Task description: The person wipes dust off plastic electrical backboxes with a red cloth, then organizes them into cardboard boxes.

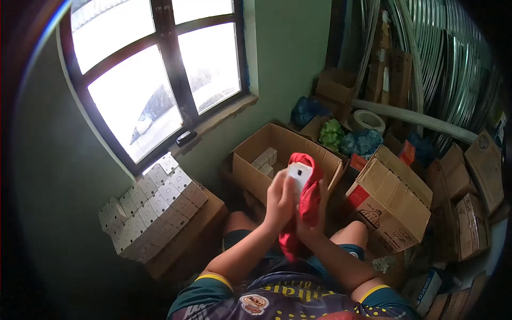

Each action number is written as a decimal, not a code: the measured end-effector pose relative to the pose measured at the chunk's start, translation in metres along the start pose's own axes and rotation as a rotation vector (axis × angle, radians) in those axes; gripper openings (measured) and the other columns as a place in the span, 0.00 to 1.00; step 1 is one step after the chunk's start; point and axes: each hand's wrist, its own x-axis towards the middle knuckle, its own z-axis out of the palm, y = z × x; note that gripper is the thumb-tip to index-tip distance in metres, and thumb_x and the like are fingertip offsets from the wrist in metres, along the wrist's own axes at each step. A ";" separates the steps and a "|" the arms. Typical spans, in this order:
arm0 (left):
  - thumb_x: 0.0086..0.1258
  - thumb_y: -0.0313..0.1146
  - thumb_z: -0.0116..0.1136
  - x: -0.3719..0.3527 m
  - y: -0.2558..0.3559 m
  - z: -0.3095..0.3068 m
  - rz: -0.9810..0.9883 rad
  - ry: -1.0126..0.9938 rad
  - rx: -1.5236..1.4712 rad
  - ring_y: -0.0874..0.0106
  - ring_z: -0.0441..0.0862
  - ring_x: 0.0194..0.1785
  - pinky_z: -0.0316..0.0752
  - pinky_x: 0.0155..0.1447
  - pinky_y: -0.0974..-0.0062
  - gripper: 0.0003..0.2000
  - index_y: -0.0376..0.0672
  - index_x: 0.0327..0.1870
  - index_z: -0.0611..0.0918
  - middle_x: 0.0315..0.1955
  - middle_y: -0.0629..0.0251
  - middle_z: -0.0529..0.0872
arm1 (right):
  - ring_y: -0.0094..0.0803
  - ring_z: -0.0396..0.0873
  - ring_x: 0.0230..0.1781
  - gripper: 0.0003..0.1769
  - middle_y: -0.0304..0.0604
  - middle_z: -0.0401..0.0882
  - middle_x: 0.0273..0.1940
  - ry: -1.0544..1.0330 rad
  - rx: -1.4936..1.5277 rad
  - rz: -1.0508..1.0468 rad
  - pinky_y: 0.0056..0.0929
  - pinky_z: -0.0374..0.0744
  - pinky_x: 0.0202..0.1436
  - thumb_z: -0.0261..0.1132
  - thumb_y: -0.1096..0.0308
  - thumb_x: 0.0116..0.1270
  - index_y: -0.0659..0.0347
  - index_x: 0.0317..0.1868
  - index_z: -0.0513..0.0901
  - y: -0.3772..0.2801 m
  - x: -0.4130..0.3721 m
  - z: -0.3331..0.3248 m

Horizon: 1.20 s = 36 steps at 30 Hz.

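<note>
In front of my body, a small white box-shaped piece (pixel 296 180) with a dark mark is held up between both hands. My left hand (pixel 278 198) is closed on its left side. A red cloth (pixel 310 198) wraps around the top and right side of the piece, and its end hangs below. My right hand (pixel 313 224) is closed around the cloth, its fingers partly hidden by it. Left of my knees, a stack of similar white pieces (pixel 160 202) with round marks stands on a cardboard box (pixel 184 234).
An open cardboard box (pixel 250 144) ahead holds a few white pieces. To the right stands a printed carton (pixel 392 200). Plastic bags (pixel 332 134), a tape roll (pixel 368 121) and long pale strips (pixel 453 64) fill the back right. A small dark object (pixel 186 138) lies on the windowsill.
</note>
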 end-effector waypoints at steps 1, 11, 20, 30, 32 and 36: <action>0.84 0.33 0.47 -0.003 0.005 0.003 -0.024 -0.040 0.032 0.78 0.81 0.48 0.76 0.54 0.77 0.16 0.34 0.64 0.77 0.45 0.63 0.86 | 0.46 0.56 0.81 0.40 0.56 0.55 0.79 0.053 0.019 0.008 0.44 0.55 0.82 0.63 0.68 0.73 0.67 0.80 0.54 0.001 0.013 -0.002; 0.78 0.34 0.53 0.009 0.020 -0.021 0.028 -0.316 0.527 0.52 0.85 0.38 0.78 0.44 0.58 0.12 0.37 0.54 0.72 0.33 0.44 0.84 | 0.33 0.77 0.61 0.34 0.43 0.78 0.59 -0.464 0.465 0.307 0.34 0.74 0.67 0.77 0.75 0.57 0.60 0.65 0.75 -0.002 0.081 -0.052; 0.81 0.64 0.39 0.000 -0.013 -0.013 -0.341 0.166 -0.843 0.57 0.78 0.61 0.81 0.56 0.57 0.30 0.45 0.64 0.70 0.62 0.51 0.76 | 0.30 0.77 0.54 0.23 0.40 0.77 0.49 -0.030 0.401 0.170 0.30 0.74 0.61 0.74 0.76 0.54 0.59 0.51 0.78 0.002 0.076 -0.050; 0.83 0.46 0.46 -0.020 0.016 0.015 -0.426 -0.055 -0.764 0.62 0.76 0.66 0.74 0.67 0.58 0.23 0.43 0.71 0.69 0.61 0.56 0.78 | 0.24 0.77 0.45 0.14 0.36 0.79 0.44 0.249 0.354 0.305 0.28 0.76 0.54 0.72 0.74 0.64 0.61 0.49 0.81 0.007 0.064 -0.037; 0.83 0.45 0.47 -0.024 0.007 0.013 -0.277 -0.194 -0.390 0.68 0.78 0.61 0.75 0.63 0.67 0.21 0.39 0.66 0.73 0.55 0.58 0.81 | 0.24 0.80 0.47 0.14 0.37 0.83 0.47 0.295 0.495 0.386 0.27 0.77 0.55 0.71 0.73 0.67 0.61 0.52 0.82 0.017 0.070 -0.038; 0.84 0.47 0.46 -0.039 -0.002 0.025 -0.091 -0.036 -0.269 0.69 0.78 0.58 0.73 0.65 0.67 0.22 0.39 0.65 0.73 0.53 0.61 0.81 | 0.35 0.77 0.59 0.21 0.44 0.79 0.58 0.336 0.281 0.442 0.35 0.74 0.64 0.66 0.63 0.73 0.65 0.61 0.76 0.027 0.066 -0.048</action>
